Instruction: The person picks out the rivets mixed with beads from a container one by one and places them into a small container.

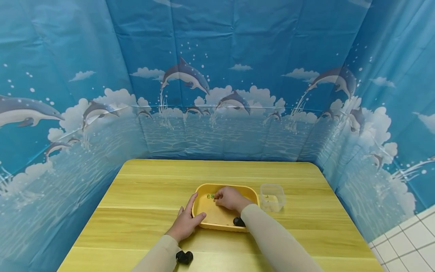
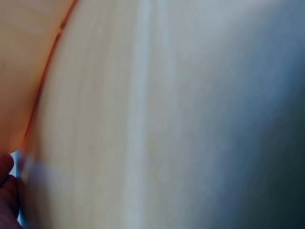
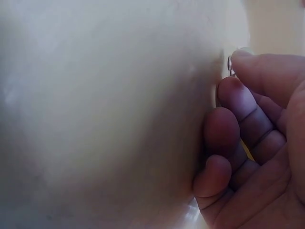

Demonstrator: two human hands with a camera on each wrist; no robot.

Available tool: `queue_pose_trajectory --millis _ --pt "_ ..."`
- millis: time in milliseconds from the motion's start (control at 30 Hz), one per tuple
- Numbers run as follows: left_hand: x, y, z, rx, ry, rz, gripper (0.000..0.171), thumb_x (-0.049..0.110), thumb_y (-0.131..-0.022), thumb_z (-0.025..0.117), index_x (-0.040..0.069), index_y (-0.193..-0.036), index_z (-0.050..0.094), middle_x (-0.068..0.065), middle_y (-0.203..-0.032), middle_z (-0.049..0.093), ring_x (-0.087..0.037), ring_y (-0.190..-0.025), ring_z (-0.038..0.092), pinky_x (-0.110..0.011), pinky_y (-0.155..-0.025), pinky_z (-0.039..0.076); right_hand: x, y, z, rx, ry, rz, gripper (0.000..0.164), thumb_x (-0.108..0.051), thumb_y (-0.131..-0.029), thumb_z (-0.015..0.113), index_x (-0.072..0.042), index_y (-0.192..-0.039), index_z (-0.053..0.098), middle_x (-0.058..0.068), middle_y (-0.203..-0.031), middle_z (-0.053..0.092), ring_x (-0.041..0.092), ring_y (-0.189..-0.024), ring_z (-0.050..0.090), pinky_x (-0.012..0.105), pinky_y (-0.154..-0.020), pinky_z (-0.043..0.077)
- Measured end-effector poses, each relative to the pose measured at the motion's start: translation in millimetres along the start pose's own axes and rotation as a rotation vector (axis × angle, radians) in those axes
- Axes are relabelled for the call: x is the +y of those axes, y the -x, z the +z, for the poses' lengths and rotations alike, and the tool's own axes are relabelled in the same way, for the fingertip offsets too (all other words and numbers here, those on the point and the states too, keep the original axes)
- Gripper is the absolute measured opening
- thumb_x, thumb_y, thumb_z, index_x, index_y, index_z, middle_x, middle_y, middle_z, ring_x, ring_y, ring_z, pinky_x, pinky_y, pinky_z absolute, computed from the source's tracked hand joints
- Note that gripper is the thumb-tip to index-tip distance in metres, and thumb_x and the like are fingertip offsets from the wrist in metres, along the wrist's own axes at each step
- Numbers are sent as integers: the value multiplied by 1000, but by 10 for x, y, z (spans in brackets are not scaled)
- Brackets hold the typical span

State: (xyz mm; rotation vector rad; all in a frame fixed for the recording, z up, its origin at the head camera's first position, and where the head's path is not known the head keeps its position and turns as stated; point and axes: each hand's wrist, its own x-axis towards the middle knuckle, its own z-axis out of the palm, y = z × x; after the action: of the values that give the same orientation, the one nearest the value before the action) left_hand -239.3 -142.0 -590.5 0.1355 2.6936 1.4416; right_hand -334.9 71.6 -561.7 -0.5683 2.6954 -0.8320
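Observation:
A shallow yellow tray sits on the wooden table. My left hand holds its near left corner, with the thumb over the front rim and a finger along the left side. In the left wrist view, fingertips show beside the tray's orange edge. Inside the tray, my right hand reaches down with curled fingers. Its thumb and fingertip pinch a small shiny thing, mostly hidden. Just left of those fingers lie small green glassy beads, with a tiny brownish piece close by.
A clear square plastic container stands just right of the tray, with a few tiny bits in it. Blue dolphin-print curtains surround the table's back and sides. White floor tiles show at the lower right.

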Motion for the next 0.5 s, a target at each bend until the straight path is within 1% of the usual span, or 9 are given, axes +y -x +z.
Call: queue_pose_trajectory --millis 300,433,500 --pt "14 7 -12 6 -2 -3 74 54 -85 58 51 -143 12 -14 -140 46 -55 -136 4 -74 -99 17 10 0 18 11 34 -33 17 -25 -83 69 -21 -100 72 -10 -91 68 5 -76 56 26 -70 49" --pt "14 2 -10 1 3 -2 74 54 -85 57 52 -143 11 -14 -139 46 -55 -136 4 -74 -98 17 -11 25 -3 15 25 -29 18 -24 -83 69 -20 -100 72 -9 -92 68 6 -76 57 27 -70 50" --pt "14 0 -9 -1 4 -2 74 54 -85 57 53 -142 11 -13 -140 46 -54 -136 4 -74 -99 17 -21 37 -16 21 38 -25 18 -24 -83 68 -20 -100 72 -8 -94 68 6 -78 57 28 -72 50"
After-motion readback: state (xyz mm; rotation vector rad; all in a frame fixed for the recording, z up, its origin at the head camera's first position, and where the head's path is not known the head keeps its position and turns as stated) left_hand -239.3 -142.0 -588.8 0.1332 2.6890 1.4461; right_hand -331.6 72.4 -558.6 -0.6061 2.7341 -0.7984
